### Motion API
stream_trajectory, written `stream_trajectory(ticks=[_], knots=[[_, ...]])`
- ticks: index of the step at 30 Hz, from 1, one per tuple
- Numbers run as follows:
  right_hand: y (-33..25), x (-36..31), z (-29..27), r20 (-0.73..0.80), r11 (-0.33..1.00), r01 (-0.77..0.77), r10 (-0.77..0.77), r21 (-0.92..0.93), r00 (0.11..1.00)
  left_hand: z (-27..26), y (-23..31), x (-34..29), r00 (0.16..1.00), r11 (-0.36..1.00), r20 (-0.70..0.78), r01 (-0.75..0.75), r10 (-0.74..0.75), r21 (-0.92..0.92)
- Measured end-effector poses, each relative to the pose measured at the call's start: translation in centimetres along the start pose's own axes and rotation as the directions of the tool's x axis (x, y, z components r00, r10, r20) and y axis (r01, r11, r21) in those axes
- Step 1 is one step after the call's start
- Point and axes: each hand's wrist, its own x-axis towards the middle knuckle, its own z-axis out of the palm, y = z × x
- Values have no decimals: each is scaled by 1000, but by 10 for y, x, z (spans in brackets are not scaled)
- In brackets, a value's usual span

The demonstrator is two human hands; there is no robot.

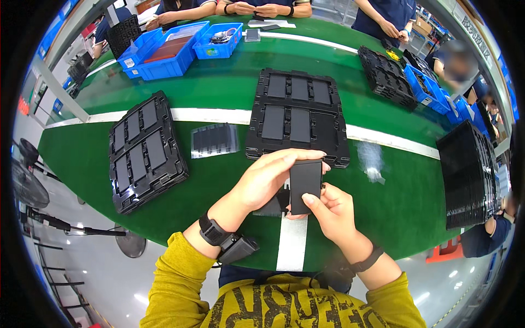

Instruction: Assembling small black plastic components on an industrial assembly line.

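Note:
A flat black rectangular part [305,185] is held upright between both my hands just above the green table [219,180]. My left hand [268,177] covers its top and left edge with the fingers stretched over it. My right hand [331,210] grips its lower right side, thumb pressed on its face. Directly beyond it lies a black moulded tray [298,117] with several dark flat parts in its pockets and one pocket bare at the front right.
A second black tray [143,150] with several parts lies to the left, a clear plastic sheet [215,139] beside it. A tall stack of black trays [469,175] stands at right. Blue bins [169,49] and other people's hands are across the table.

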Motion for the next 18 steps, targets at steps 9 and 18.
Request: stream_trajectory(ticks=[9, 18], knots=[[3, -1, -5, -1, 978, 121, -123, -171, 992, 1, 7, -3, 993, 979, -104, -40, 61, 198], [-5, 1, -15, 156, 963, 231, -209, -139, 965, 9, 20, -10, 969, 919, -164, -114, 187, 377]])
